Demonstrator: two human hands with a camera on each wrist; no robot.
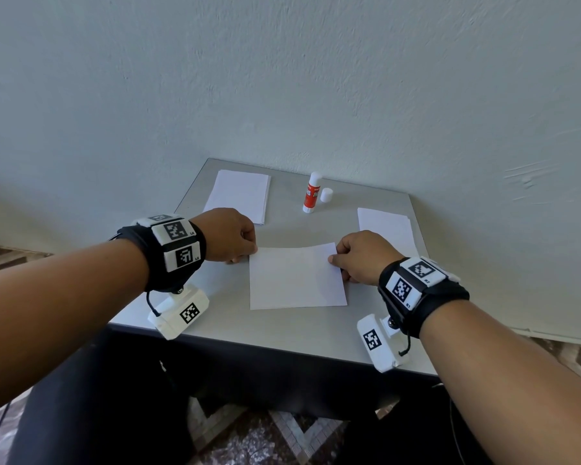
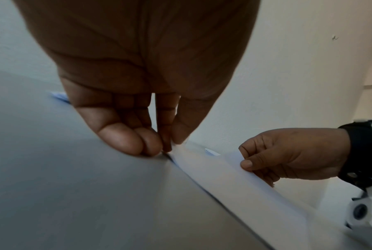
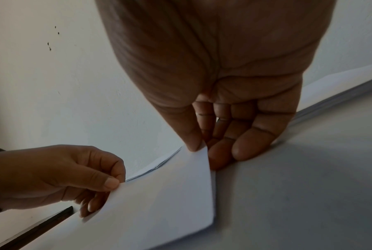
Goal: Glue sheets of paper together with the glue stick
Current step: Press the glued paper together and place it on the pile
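A white sheet of paper (image 1: 296,280) lies in the middle of the grey table (image 1: 222,317), its far edge bowed upward. My left hand (image 1: 239,239) pinches its far left corner between thumb and fingers (image 2: 170,145). At the far right corner my right hand (image 1: 356,256) pinches the sheet (image 3: 159,199) under the thumb (image 3: 191,135). The red and white glue stick (image 1: 312,193) stands uncapped at the back of the table, with its white cap (image 1: 326,195) beside it on the right.
A stack of white sheets (image 1: 239,196) lies at the back left, and a second stack (image 1: 384,226) at the right behind my right hand. A pale wall (image 1: 282,78) rises directly behind the table. The table's front edge runs below my wrists.
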